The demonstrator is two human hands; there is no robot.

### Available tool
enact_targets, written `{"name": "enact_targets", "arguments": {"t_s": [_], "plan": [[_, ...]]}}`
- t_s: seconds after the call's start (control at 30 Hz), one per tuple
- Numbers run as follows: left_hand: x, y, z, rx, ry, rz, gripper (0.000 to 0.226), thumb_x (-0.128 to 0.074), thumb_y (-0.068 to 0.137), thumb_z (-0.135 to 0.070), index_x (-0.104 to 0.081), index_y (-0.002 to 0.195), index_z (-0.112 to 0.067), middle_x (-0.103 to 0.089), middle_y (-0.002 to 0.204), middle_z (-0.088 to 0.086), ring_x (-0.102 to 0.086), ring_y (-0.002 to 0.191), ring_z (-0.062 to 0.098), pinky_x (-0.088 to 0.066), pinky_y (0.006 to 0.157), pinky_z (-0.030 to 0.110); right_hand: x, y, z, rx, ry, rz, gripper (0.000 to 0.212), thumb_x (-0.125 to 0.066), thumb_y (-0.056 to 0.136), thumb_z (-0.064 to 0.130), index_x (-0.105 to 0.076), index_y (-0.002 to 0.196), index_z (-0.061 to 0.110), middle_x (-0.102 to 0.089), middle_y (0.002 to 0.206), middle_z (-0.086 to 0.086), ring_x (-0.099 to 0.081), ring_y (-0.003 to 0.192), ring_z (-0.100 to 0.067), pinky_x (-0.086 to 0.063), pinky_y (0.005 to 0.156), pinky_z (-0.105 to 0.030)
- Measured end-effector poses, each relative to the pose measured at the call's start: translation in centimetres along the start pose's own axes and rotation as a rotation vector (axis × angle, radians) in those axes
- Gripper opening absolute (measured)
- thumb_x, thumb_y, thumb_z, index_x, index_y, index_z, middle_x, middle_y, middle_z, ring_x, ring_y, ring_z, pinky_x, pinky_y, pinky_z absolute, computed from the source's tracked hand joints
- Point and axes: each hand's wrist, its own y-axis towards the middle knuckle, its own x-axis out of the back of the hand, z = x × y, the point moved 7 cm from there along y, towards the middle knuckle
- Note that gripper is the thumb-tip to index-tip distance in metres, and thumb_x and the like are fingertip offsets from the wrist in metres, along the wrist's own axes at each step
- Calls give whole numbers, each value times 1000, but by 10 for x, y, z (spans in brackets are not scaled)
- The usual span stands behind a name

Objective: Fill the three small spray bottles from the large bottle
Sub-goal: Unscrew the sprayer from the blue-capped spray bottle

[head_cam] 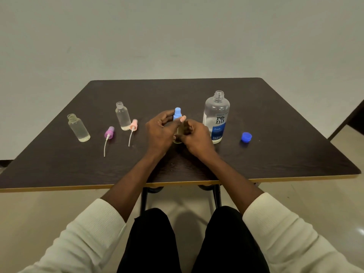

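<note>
Blue cap [177,113] sits upright mid-frame: our left hand [160,133] pinches it, right hand [194,135] grips the bottle [178,139] just below.

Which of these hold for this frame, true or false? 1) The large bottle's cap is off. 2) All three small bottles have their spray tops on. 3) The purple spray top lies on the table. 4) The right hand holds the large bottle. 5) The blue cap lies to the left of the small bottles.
1) True: the large bottle stands open.
2) False: only the middle one, in both hands, carries the light blue spray top; the other two small bottles stand open.
3) True: the purple spray top lies there, beside the pink spray top.
4) False: the right hand grips the small bottle, as does the left hand.
5) False: the blue cap lies right of the large bottle.
</note>
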Motion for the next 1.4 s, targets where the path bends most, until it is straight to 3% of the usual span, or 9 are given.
{"name": "enact_targets", "arguments": {"t_s": [0.13, 0.27, 0.43, 0.6, 0.7, 0.8, 1.03, 1.23, 1.4], "plan": [[-1, 4, 2, 15, -19, 5, 25, -80, 84, -9, -66, 103, 0, -73, 101, 18, -71, 98, 33, -57, 90, 49, -2, 0, 2, 26, -38, 5, 39, -83, 75, 27, -61, 106, 20, -66, 89, 9, -64, 82, -5, -54, 70, -23], [-2, 4, 3, 10, -110, 94, 20, -65, 96, -4, -62, 116, -3, -74, 109, 16, -72, 105, 24, -58, 92, 38, -3, -1, 3, 40, -71, 13, 37, -83, 74, 31, -57, 98, 19, -64, 86, 6, -62, 79, -9, -51, 67, -21], [3, 6, 5, 46, -165, 4, 28, -79, 83, -2, -72, 109, -10, -76, 101, 15, -73, 94, 25, -59, 86, 38, -4, -3, 5, 59, -78, 19, 39, -81, 76, 31, -55, 103, 22, -62, 89, 9, -60, 81, -6, -48, 67, -17], [-1, 7, 3, -58, 22, 42, 29, -82, 83, -12, -71, 110, -12, -68, 103, 10, -66, 99, 26, -56, 87, 36, -4, -3, 6, 46, -43, 26, 50, -81, 76, 30, -55, 117, 19, -63, 95, 9, -60, 84, -5, -50, 71, -20], [-2, 5, 4, -58, -15, 80, 22, -71, 92, -9, -69, 111, 1, -66, 109, 19, -65, 104, 37, -54, 92, 49, -4, -3, 4, 30, -28, 28, 42, -82, 75, 30, -57, 107, 17, -64, 91, 5, -63, 83, -11, -55, 73, -30], [-4, 2, 2, -27, -63, 120, 24, -61, 97, 1, -65, 120, 1, -71, 116, 16, -68, 111, 28, -55, 97, 43, -4, -3, 4, 28, -40, 21, 37, -82, 75, 29, -56, 98, 17, -64, 87, 3, -63, 80, -14, -56, 72, -33], [0, 4, 0, -29, -29, 44, 33, -81, 82, -4, -68, 113, -9, -70, 107, 17, -68, 102, 31, -57, 91, 40, -5, -4, 5, 38, -37, 36, 43, -80, 77, 31, -54, 111, 23, -61, 92, 11, -60, 84, -4, -48, 68, -18], [1, 4, 5, -18, -132, 73, 18, -65, 94, -8, -68, 110, -1, -72, 106, 17, -70, 98, 22, -57, 88, 36, -4, -3, 2, 19, -56, 28, 36, -83, 74, 35, -52, 91, 27, -61, 83, 10, -59, 75, -4, -43, 61, -15], [2, 6, 5, -14, -139, 53, 28, -78, 85, -3, -68, 110, -12, -72, 107, 14, -71, 100, 26, -58, 90, 40, -5, -3, 2, 30, -46, 33, 38, -81, 75, 36, -54, 99, 26, -61, 87, 11, -59, 79, -3, -44, 64, -16]]}}
